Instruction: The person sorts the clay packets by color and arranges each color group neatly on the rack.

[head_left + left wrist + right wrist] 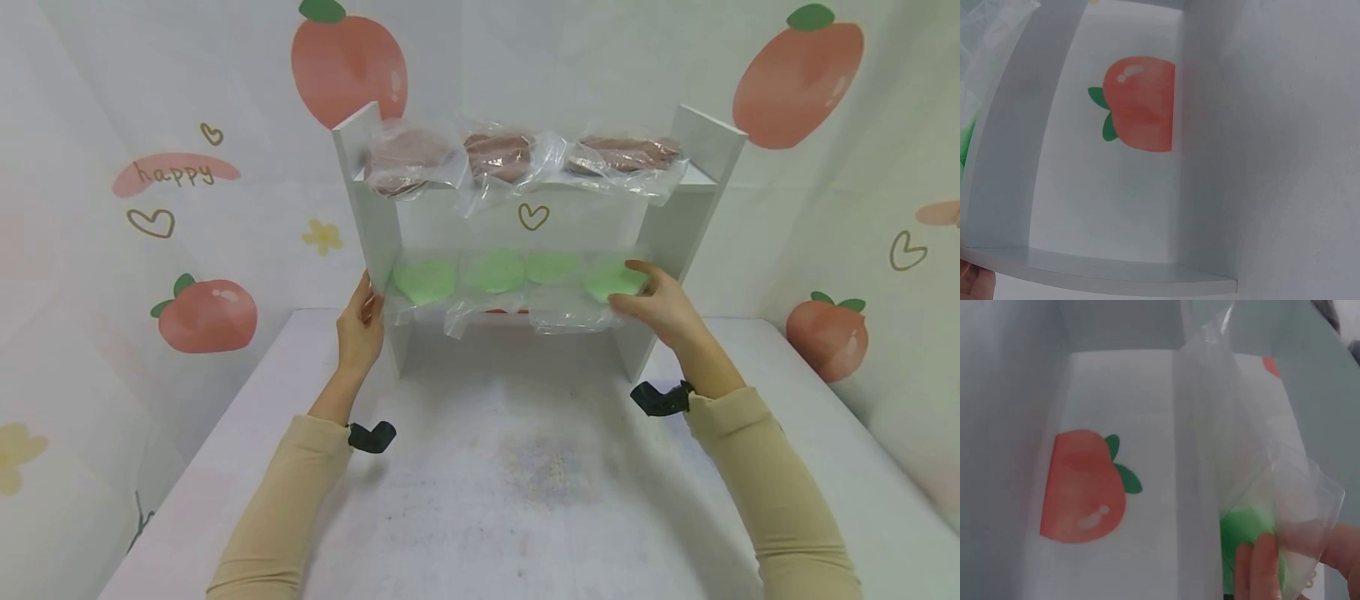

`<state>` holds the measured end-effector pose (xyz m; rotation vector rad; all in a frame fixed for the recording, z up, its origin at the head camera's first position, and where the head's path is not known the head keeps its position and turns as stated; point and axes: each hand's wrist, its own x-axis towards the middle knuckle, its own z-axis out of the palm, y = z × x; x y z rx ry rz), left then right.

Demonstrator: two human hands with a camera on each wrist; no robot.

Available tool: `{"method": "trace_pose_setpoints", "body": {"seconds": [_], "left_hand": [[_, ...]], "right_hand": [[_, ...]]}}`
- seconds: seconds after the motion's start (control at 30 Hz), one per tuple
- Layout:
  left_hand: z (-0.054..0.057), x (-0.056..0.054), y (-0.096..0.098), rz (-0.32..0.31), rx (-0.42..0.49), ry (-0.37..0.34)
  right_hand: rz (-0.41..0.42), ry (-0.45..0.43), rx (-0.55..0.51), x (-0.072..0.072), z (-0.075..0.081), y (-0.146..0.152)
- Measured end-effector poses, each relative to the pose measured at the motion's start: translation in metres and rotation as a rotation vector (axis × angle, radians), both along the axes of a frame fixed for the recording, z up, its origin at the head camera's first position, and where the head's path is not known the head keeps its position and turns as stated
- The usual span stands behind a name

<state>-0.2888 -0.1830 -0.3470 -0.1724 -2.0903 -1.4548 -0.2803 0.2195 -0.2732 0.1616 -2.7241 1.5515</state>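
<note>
A white two-tier shelf (675,208) stands on the table. On its lower board lie several flat green pieces in clear plastic bags, such as the leftmost green piece (426,281). My right hand (663,307) pinches the rightmost bagged green piece (1241,534), its fingers and thumb on the plastic, near the right side panel. My left hand (360,332) touches the outer face of the left side panel (375,225); in the left wrist view only a bit of its fingers (975,282) shows below that panel.
On the upper board lie three brownish-red items in clear bags, one being the middle brown item (498,157). A white tabletop (517,517) spreads in front of the shelf. Behind hangs a cloth backdrop (525,50) with printed fruit.
</note>
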Motion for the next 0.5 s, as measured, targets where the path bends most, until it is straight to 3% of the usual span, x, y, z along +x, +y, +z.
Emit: {"method": "trace_pose_setpoints", "body": {"seconds": [0.27,0.5], "left_hand": [[0.001,0.000,0.001,0.011,-0.013,0.026],[0.000,0.000,0.001,0.012,-0.016,0.028]], "right_hand": [[-0.093,0.091,-0.014,0.001,-0.010,0.000],[-0.220,0.266,0.168,0.000,-0.018,0.001]]}}
